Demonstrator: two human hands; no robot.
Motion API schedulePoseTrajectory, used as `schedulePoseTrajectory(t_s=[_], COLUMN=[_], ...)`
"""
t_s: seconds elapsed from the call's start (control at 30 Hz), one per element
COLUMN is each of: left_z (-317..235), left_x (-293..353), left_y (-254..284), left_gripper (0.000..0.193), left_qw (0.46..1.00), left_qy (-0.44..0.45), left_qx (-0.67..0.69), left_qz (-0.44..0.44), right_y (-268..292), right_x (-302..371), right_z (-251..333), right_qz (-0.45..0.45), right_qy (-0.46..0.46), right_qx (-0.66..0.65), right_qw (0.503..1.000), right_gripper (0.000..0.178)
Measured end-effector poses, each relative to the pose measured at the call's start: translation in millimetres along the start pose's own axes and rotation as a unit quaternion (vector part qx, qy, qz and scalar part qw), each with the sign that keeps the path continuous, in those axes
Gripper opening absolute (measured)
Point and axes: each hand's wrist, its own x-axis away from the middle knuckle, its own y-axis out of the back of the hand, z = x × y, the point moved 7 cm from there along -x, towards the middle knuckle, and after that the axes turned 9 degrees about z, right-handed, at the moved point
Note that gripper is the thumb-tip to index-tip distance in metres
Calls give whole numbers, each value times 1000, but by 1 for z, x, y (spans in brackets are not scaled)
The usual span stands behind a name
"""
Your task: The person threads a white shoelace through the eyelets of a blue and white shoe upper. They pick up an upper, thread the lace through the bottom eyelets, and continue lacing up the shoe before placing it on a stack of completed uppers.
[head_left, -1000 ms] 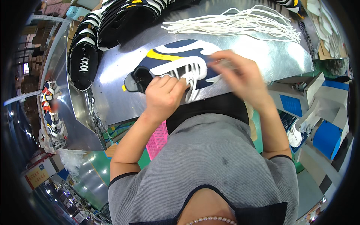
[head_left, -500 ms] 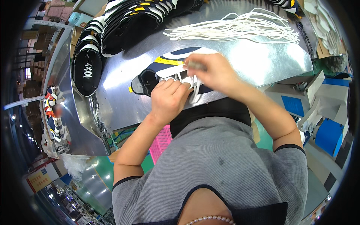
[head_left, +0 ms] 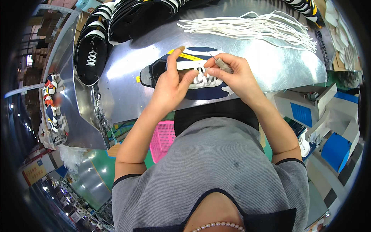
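A shiny metal tabletop (head_left: 119, 94) spreads across the upper middle, its surface broken by bright white glare from light above. Below it, a green floor (head_left: 102, 160) shows at the lower left, with a grayish, glossy stretch edged by a thin line. Along the far left stand stacked brown boxes (head_left: 44, 48), near a small bright window (head_left: 35, 30). Lower down, a yellowish sign (head_left: 34, 173) stands close to some crumpled clear plastic (head_left: 71, 157). The lower left corner is dim and dotted with small white lights (head_left: 45, 199). At the right, pale cabinets (head_left: 284, 101) carry blue panels (head_left: 336, 152).
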Motion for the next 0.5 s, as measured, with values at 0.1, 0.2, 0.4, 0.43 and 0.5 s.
schedulePoseTrajectory(t_s=[0.1,0.2,0.4,0.43,0.5], left_z=[7,5,22,21,18], left_x=[-6,-6,-11,-11,-11], left_y=[7,5,2,1,1], left_gripper=[54,48,48,51,58], left_qw=[997,988,980,976,972], left_qy=[-4,-17,8,13,24], left_qx=[32,-86,-43,-74,-99], left_qz=[-64,-123,-192,-202,-210], right_y=[0,5,11,10,7], right_x=[-17,-32,-33,-35,-35], right_z=[2,-8,-17,-16,-20], right_qz=[-2,-17,-10,-1,-20], right_qy=[-14,-43,-72,-43,-15], right_qx=[6,113,97,144,168], right_qw=[1000,993,993,989,985], right_gripper=[11,11,13,13,13])
